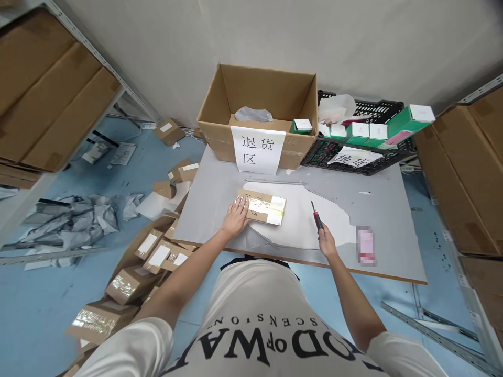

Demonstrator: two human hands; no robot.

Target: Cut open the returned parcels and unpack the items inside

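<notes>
Parcel under left hand, cutter gripped — right hand

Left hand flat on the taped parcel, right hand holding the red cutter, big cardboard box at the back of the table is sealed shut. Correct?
Not quite. The head view shows the large brown cardboard box open at the top. The rest holds: left hand on the small taped brown cardboard parcel, right hand holding the red-and-black utility cutter.

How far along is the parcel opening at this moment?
Early for this parcel. Done: torn grey mailer bags lie on the floor. In hand: the left hand rests flat on a taped cardboard parcel on the table, and the right hand holds a red utility knife apart from it; the tape looks uncut. Left: a pile of sealed parcels beside the table.
</notes>
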